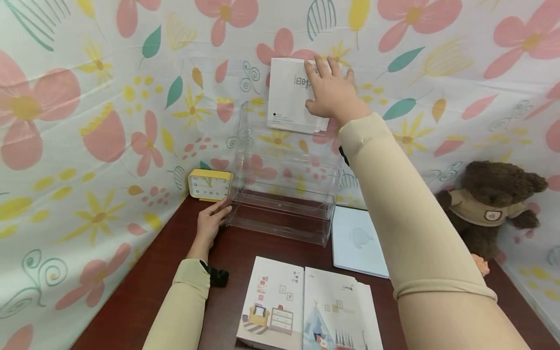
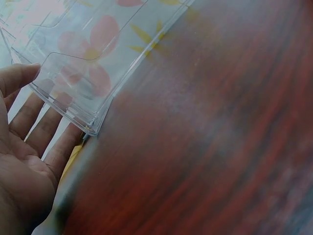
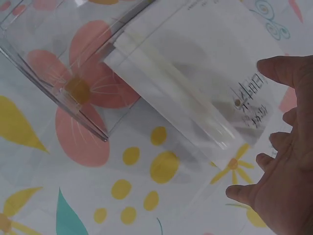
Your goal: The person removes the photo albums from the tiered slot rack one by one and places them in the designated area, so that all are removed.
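Observation:
A clear acrylic tiered rack (image 1: 280, 228) stands on the table against the wall. In its top tier a few thin white booklets (image 1: 284, 97) with black lettering lean upright, their edges slightly uneven. My right hand (image 1: 334, 92) spreads its fingers over their upper right side; the right wrist view shows the thumb (image 3: 279, 71) in front of the top booklet (image 3: 195, 58). Low at the rack's left side, my left hand (image 1: 210, 223) rests on the clear edge. In the left wrist view its fingers (image 2: 41, 127) stretch along the outer side and the thumb touches the rack (image 2: 78, 93).
A yellow clock (image 1: 210, 184) stands left of the rack. Two illustrated booklet stacks (image 1: 271, 301) lie in front on the dark red table (image 1: 131, 291). A pale blue notebook (image 1: 354, 243) lies right of the rack, and a brown teddy bear (image 1: 490, 209) sits farther right.

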A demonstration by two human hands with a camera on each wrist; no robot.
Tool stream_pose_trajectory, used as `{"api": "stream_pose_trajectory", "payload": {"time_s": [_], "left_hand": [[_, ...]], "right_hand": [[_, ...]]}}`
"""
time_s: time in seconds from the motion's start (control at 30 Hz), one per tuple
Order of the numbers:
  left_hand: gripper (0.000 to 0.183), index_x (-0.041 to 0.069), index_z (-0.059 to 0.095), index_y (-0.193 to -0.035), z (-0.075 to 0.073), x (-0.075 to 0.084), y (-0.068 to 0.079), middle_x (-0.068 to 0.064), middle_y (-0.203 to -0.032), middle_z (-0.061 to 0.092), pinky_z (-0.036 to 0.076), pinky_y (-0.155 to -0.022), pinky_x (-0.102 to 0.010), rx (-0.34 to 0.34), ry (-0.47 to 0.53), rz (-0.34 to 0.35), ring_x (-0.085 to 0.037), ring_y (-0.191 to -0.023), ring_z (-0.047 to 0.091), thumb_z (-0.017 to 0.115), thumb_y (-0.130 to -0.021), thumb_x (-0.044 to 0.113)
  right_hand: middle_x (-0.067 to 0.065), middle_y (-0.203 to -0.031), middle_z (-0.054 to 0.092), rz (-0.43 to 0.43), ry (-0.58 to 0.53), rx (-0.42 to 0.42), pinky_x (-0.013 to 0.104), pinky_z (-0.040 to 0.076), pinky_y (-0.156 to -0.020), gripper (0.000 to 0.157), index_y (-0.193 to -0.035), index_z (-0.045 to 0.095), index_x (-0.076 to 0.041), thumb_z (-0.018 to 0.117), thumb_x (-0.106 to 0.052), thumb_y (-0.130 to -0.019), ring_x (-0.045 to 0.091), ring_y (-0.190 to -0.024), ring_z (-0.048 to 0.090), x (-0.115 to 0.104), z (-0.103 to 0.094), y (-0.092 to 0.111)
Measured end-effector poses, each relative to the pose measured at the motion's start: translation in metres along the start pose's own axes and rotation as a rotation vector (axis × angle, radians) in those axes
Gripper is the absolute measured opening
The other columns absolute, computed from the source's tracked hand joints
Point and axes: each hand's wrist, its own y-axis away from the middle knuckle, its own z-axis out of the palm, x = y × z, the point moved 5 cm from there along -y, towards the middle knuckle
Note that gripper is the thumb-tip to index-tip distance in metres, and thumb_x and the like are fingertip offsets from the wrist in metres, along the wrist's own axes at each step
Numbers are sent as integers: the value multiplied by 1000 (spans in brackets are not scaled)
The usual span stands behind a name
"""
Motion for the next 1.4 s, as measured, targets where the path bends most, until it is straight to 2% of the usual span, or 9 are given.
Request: {"api": "stream_pose_trajectory", "payload": {"time_s": [0.2, 0.43, 0.7, 0.83, 0.9, 1.0, 1.13, 1.27, 1.4], "left_hand": [[47, 22, 66, -136, 6, -6, 3, -2, -145, 56, 51, -101, -44, -4, -28, -27, -22, -124, 59, 77, -92, 28], [48, 22, 65, -138, -1, 1, 2, -2, -146, 56, 50, -102, -43, -14, -41, -11, -22, -124, 59, 77, -92, 30], [49, 24, 62, -140, -10, 2, 2, -1, -148, 53, 49, -104, -43, -8, -63, -20, -22, -127, 57, 75, -94, 30], [48, 24, 63, -140, -10, 0, 1, -1, -148, 54, 49, -104, -43, -10, -59, -24, -21, -127, 57, 75, -94, 30], [48, 23, 63, -140, -9, -1, 1, -1, -147, 55, 49, -104, -42, -10, -48, -26, -20, -126, 58, 75, -94, 30], [48, 22, 62, -140, -7, -2, 0, -2, -146, 56, 50, -103, -41, -13, -38, -24, -18, -124, 60, 75, -94, 28], [48, 21, 63, -140, -5, -2, -2, -2, -145, 57, 51, -101, -40, -8, -40, -20, -17, -122, 61, 74, -94, 26], [49, 21, 63, -140, -7, -2, -4, -1, -147, 55, 51, -101, -41, -1, -48, -29, -20, -125, 59, 75, -93, 29], [51, 22, 62, -141, -8, -1, -6, -1, -147, 54, 50, -102, -41, -7, -56, -34, -22, -127, 57, 76, -93, 31]], "right_hand": [[10, -165, -24, 45, -23, -17, 76, -4, -111, 94, -160, -16, -13, 50, -36, -98, 40, -149, -22, 7, 12, 7], [14, -168, 0, 45, -63, 120, 68, 6, -117, 87, -162, -7, -8, 47, -30, -97, 41, -150, 0, 5, 10, 14], [18, -157, 25, 13, -67, 256, 61, 13, -119, 68, -159, 24, -8, 51, -25, -98, 40, -147, 13, -10, 2, 20], [18, -155, 28, -23, -63, 329, 58, 18, -119, 51, -145, 43, -7, 56, -22, -98, 39, -146, 18, -14, -1, 24], [18, -158, 29, -55, -47, 311, 60, 20, -119, 45, -141, 45, -8, 55, -20, -99, 40, -146, 22, -16, 1, 26], [17, -155, 36, -112, -15, 283, 62, 32, -111, 42, -141, 47, -13, 54, -19, -100, 42, -139, 36, -19, 6, 31], [17, -142, 52, -229, 6, 334, 59, 50, -83, 42, -141, 50, -22, 58, -16, -100, 40, -117, 56, -23, 16, 39], [12, -126, 64, -402, 22, 434, 52, 53, -59, 40, -132, 59, -28, 62, -11, -97, 35, -93, 66, -32, 28, 48], [8, -116, 68, -502, 41, 520, 49, 50, -49, 33, -127, 64, -30, 62, -12, -99, 31, -74, 65, -39, 39, 56]]}}
